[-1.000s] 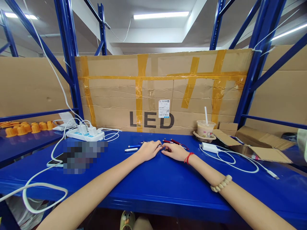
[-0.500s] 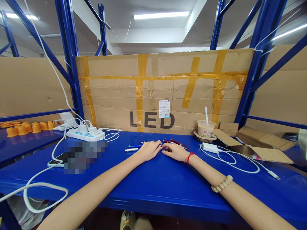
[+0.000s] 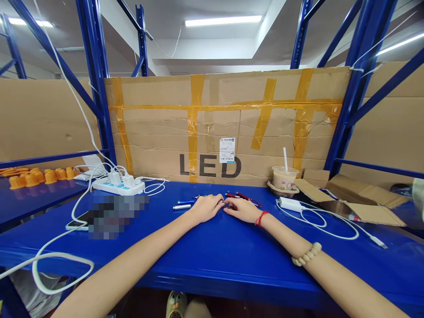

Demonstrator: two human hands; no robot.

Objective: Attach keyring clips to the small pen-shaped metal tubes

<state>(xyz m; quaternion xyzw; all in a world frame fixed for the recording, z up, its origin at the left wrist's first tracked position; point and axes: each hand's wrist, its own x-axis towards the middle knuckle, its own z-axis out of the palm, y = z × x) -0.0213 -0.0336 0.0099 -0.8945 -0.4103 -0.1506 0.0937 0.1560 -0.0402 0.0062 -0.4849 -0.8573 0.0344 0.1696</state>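
My left hand (image 3: 207, 208) rests on the blue shelf top (image 3: 218, 247), its fingers bent and held together. A small shiny bit shows at its fingertips, too little to name. Beside it lie a silver pen (image 3: 181, 207) and a blue pen (image 3: 186, 202), with another blue pen (image 3: 196, 196) behind. Almost touching the left fingertips, my right hand (image 3: 243, 209) has curled fingers over something dark that I cannot make out. Behind its knuckles lie red pens (image 3: 232, 195). A red cord (image 3: 261, 218) circles the right wrist.
A power strip (image 3: 119, 187) with white cables and a phone (image 3: 77, 223), partly pixelated, lie at left. To the right are a drink cup (image 3: 285, 178), a white charger with cable (image 3: 290, 204) and an open cardboard box (image 3: 367, 213). A cardboard panel (image 3: 159, 132) stands behind.
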